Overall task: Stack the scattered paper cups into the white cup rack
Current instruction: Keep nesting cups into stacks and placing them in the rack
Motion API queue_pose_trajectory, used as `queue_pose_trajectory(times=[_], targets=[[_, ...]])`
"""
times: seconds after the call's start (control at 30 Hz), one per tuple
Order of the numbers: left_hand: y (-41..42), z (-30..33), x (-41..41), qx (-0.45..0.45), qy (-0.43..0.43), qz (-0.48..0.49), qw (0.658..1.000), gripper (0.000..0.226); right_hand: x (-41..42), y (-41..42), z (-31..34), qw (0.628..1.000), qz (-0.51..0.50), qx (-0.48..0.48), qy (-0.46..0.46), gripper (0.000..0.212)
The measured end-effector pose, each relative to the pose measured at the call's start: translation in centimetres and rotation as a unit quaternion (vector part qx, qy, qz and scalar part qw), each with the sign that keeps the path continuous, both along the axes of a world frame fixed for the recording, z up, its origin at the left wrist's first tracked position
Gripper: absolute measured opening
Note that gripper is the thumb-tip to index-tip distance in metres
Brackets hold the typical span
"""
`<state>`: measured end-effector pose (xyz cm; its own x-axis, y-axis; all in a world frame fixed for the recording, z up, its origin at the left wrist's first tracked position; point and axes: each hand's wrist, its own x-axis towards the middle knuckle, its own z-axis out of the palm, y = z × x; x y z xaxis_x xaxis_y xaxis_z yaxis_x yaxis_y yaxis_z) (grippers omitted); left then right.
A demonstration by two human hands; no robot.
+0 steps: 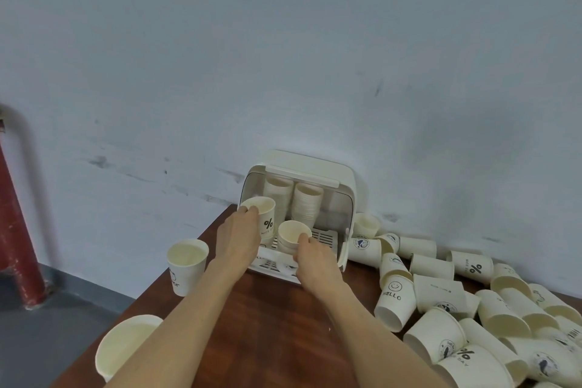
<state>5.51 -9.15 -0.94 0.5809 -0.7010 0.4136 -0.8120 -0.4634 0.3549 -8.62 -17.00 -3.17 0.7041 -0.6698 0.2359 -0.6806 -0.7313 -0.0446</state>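
The paper cups [434, 290] are creamy white with black marks, the cup rack [343, 249] is white, and the table [283, 340] is dark brown wood.

"HELLO" on fallen cup [393, 299]; "%" on held cup [263, 219].

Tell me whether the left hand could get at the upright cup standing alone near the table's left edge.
Probably not right away: the left hand is gripping a percent-sign cup at the white cup rack. Nothing stands between it and the upright cup, so once freed it looks reachable.
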Motion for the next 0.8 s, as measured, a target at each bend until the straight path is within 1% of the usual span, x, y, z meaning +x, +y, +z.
queue_pose_trajectory(times=[0.2,0.4,0.57,0.8], targets=[[-0.2,-1.1,0.3,0.08,-0.044,-0.011,0.996,0.028,0.2,-0.6,0.2,1.0,-0.004,0.019,0.006,0.029],[-0.3,-1.7,0.2,0.121,-0.071,-0.015,0.99,0.032,0.4,-0.9,0.1,1.0,-0.003,0.016,0.007,0.029],[-0.6,-2.1,0.1,0.135,-0.078,-0.023,0.988,0.032,0.4,-1.0,0.1,1.0,-0.01,0.02,0.006,0.031],[-0.3,-2.1,-0.7,0.118,-0.048,-0.02,0.992,0.033,0.4,-1.0,-0.3,0.999,-0.018,0.032,-0.005,0.035]])
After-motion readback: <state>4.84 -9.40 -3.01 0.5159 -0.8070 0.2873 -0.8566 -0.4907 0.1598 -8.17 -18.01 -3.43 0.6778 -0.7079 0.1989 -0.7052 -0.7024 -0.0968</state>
